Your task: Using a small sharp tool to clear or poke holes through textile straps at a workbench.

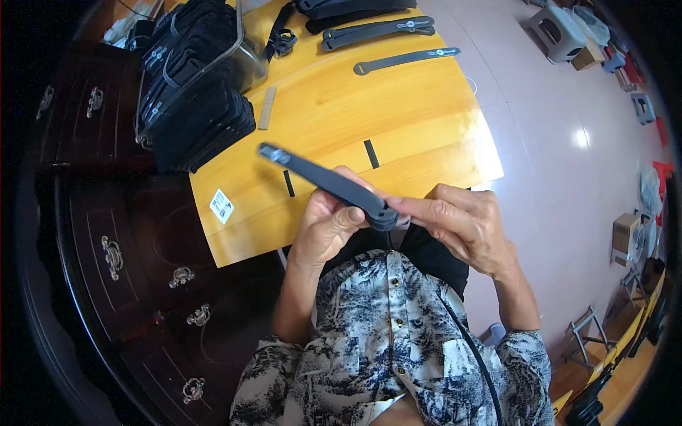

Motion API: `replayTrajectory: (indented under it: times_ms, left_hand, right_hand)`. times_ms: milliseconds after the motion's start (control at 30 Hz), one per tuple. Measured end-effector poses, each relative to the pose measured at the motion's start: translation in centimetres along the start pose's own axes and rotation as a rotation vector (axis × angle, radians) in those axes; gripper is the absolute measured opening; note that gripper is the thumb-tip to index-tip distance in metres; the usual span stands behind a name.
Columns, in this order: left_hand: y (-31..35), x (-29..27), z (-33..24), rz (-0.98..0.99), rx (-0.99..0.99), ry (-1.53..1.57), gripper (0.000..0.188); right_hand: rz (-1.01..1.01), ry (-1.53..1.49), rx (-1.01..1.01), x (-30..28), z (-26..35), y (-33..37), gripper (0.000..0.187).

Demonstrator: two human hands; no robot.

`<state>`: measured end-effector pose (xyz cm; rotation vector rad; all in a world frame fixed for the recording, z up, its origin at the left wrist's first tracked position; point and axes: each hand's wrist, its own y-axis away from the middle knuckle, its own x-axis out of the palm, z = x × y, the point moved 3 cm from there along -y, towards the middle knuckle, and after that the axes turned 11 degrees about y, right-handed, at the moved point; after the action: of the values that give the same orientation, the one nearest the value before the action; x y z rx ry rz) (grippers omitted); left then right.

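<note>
Above the near edge of the yellow table (pixel 426 128), my left hand (pixel 320 234) grips a small stack of black hook-and-loop straps (pixel 323 177), thumb on top and fingers beneath. The stack points up and to the left, its far end slightly blurred. At the rounded, slotted near end, the thumb and index finger of my right hand (pixel 462 220) press against the straps; its other fingers curl, partly hidden. Similar straps lie across the far side of the table: a single strap (pixel 408 61) and a small pile (pixel 376 33) behind it.
At the far left, a clear plastic bin (pixel 252 60) holds many bundled black straps. Two short black strips (pixel 371 153), a flat tan stick (pixel 267 108) and a white label (pixel 221 206) are on the tabletop. Dark drawers (pixel 135 263) flank the left; a grey stool (pixel 558 34) stands at far right.
</note>
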<state>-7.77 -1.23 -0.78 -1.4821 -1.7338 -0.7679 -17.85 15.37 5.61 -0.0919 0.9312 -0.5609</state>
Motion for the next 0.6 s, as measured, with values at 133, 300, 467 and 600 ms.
replayTrajectory:
  times_ms: [133,300,467,600]
  left_hand:
    - [0.3,0.5,1.2,-0.011,-0.246,0.257,0.042]
    - [1.0,2.5,1.6,-0.042,-0.158,0.232,0.050]
    - [1.5,2.9,0.6,-0.179,-0.182,0.017,0.042]
    - [1.7,3.6,0.3,-0.206,-0.162,-0.093,0.036]
  right_hand:
    - [-0.075,-0.025,-0.070,-0.4,1.2,0.1,0.043]
    - [-0.028,0.179,-0.019,-0.9,1.9,1.0,0.047]
    - [-0.022,0.167,0.028,-0.7,2.8,1.3,0.045]
    - [-0.056,-0.061,0.176,0.3,2.9,1.5,0.038]
